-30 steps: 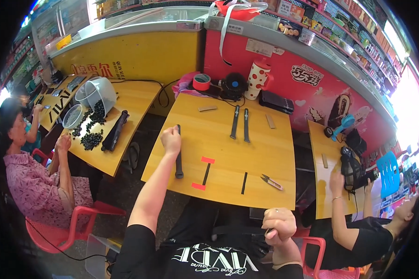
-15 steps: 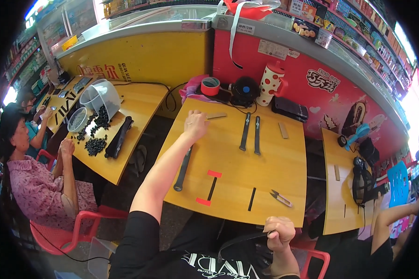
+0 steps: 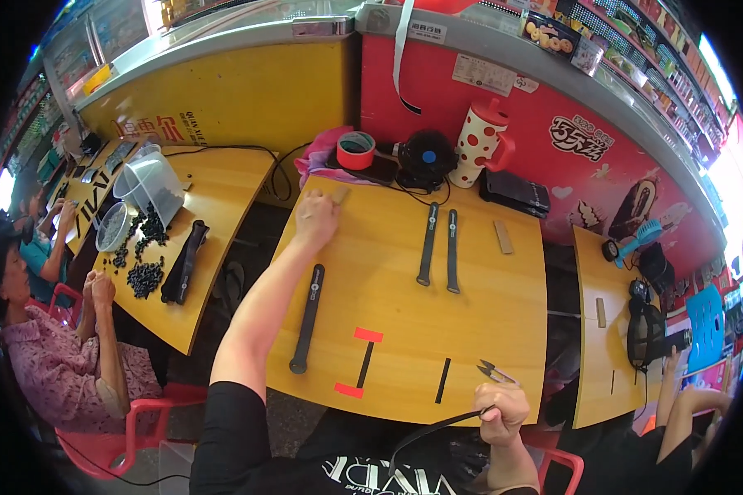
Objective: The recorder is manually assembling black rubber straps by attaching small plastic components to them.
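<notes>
At the far left corner of the table, my left hand (image 3: 318,218) has its fingers curled over a small flat brown strip (image 3: 339,194), whose end juts past them. My right hand (image 3: 504,412), closed near the front right edge, grips a thin black strap (image 3: 429,429) that hangs in a curve toward my lap. Just beyond that hand lie thread snips (image 3: 497,372), partly hidden by it. One black strap with a rounded end (image 3: 307,320) lies on the left of the table. Two similar black straps (image 3: 428,243) (image 3: 452,252) lie side by side farther back.
Red tape pieces (image 3: 368,335) and black line marks (image 3: 442,381) are on the table (image 3: 388,289). A tape roll (image 3: 356,151), small black fan (image 3: 427,160) and spotted tumbler (image 3: 477,144) stand at the back. A seated person (image 3: 74,355) works at the left table.
My left hand has moved left, and the brown strip has shifted with it and turned. My right hand still holds the strap, now nearer the snips. The view has tilted slightly.
</notes>
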Tool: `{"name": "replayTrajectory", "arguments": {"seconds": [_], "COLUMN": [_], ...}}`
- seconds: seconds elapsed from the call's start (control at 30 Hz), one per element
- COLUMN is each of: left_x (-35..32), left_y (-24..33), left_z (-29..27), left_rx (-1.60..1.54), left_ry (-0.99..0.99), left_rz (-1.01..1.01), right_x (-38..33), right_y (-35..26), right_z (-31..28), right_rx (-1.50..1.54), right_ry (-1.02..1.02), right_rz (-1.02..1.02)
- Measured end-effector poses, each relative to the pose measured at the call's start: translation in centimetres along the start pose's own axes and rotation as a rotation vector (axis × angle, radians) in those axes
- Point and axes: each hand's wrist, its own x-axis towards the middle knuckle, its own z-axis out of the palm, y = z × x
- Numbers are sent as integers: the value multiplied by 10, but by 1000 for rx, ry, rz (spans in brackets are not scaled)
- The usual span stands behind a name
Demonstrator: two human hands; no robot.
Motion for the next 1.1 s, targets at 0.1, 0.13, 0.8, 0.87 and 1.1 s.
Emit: {"name": "replayTrajectory", "arguments": {"seconds": [0.1,0.13,0.8,0.87,1.1], "left_x": [-1,-2,-129,-125,-91], "left_y": [-8,-4,142,126,123], "left_z": [-11,-15,-137,-117,-85], "left_rx": [-6,-9,-928,-914,-1207], "left_ry": [-1,-2,-730,-608,-417], "left_rz": [12,16,-232,-220,-615], "right_x": [9,11,182,200,234], "right_y": [1,0,65,87,206], "right_z": [3,4,16,31,47], "right_rx": [-15,-35,-698,-764,-812], "right_ry": [-24,-37,105,116,-77], "right_rz": [-6,-14,-160,-207,100]}}
